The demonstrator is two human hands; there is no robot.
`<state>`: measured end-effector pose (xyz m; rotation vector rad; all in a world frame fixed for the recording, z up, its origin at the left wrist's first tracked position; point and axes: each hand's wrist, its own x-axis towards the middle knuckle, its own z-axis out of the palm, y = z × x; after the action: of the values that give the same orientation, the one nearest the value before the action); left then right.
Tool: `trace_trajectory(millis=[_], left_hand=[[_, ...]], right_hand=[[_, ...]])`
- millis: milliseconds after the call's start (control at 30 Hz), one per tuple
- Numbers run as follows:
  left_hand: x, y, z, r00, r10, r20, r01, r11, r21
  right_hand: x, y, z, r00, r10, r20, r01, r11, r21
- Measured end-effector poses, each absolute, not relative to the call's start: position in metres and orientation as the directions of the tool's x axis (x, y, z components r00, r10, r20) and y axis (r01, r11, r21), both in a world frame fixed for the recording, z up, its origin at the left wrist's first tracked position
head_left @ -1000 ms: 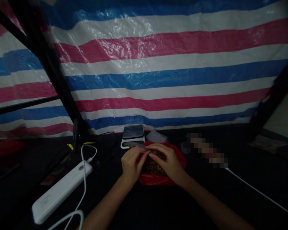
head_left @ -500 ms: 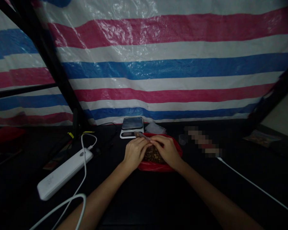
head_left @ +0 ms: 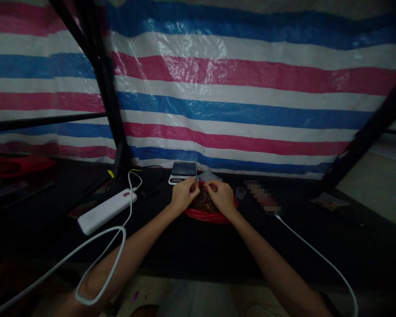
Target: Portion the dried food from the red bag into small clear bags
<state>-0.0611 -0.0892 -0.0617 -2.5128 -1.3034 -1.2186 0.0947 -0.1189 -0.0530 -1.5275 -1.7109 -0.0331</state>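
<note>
both hands (head_left: 184, 194) (head_left: 221, 196) angle inward, curled, just apart over the red bag (head_left: 207, 216).

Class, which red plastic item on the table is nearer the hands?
The middle item, holding brown bits, by the left hand and right hand; the other item lies far left.

My right hand (head_left: 221, 196) hides some of the red bag (head_left: 207, 216); whatever my left hand (head_left: 182, 194) pinches is too small to tell. Toward the table's (head_left: 185, 246) far edge, a pixelated object (head_left: 263, 198) is unreadable.
</note>
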Motion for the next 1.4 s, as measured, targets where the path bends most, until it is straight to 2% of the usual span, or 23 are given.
trace_trajectory(millis=[100, 167, 300, 467, 633, 833, 967, 1033, 1133, 1267, 1333, 1400], left_hand=[[-0.063, -0.085, -0.054, 0.256, 0.675, 0.692, 0.702, -0.622, 0.347], [-0.060, -0.084, -0.051, 0.294, 0.656, 0.695, 0.659, -0.666, 0.350], [-0.049, -0.082, -0.056, 0.368, 0.646, 0.669, 0.616, -0.708, 0.345], [-0.043, -0.081, -0.063, 0.457, 0.621, 0.637, 0.576, -0.752, 0.320], [-0.042, -0.088, -0.062, 0.402, 0.640, 0.655, 0.596, -0.726, 0.343], [-0.053, -0.088, -0.058, 0.249, 0.664, 0.705, 0.677, -0.640, 0.364], [-0.055, -0.087, -0.061, 0.241, 0.662, 0.709, 0.649, -0.654, 0.390], [-0.053, -0.091, -0.065, 0.294, 0.646, 0.704, 0.609, -0.694, 0.383], [-0.050, -0.100, -0.068, 0.388, 0.600, 0.700, 0.537, -0.764, 0.358], [-0.047, -0.108, -0.068, 0.464, 0.578, 0.672, 0.467, -0.804, 0.369], [-0.045, -0.107, -0.067, 0.454, 0.624, 0.636, 0.430, -0.778, 0.457], [-0.043, -0.102, -0.067, 0.455, 0.713, 0.533, 0.326, -0.691, 0.645]], right_hand=[[0.097, -0.114, -0.046, 0.172, 0.824, 0.540, 0.718, 0.271, -0.641], [0.096, -0.109, -0.044, 0.132, 0.841, 0.524, 0.649, 0.326, -0.687], [0.093, -0.097, -0.051, 0.035, 0.835, 0.549, 0.592, 0.426, -0.685], [0.099, -0.091, -0.063, -0.006, 0.837, 0.547, 0.581, 0.448, -0.679], [0.095, -0.103, -0.062, 0.050, 0.825, 0.563, 0.664, 0.393, -0.636], [0.091, -0.115, -0.056, 0.190, 0.780, 0.596, 0.809, 0.219, -0.545], [0.092, -0.113, -0.056, 0.134, 0.793, 0.595, 0.809, 0.259, -0.528], [0.093, -0.110, -0.058, 0.120, 0.808, 0.577, 0.766, 0.294, -0.572], [0.097, -0.104, -0.062, 0.111, 0.864, 0.491, 0.572, 0.349, -0.743], [0.103, -0.096, -0.070, 0.082, 0.918, 0.387, 0.384, 0.329, -0.863], [0.105, -0.094, -0.072, 0.108, 0.927, 0.358, 0.340, 0.304, -0.890], [0.108, -0.092, -0.072, 0.147, 0.930, 0.336, 0.283, 0.286, -0.915]])
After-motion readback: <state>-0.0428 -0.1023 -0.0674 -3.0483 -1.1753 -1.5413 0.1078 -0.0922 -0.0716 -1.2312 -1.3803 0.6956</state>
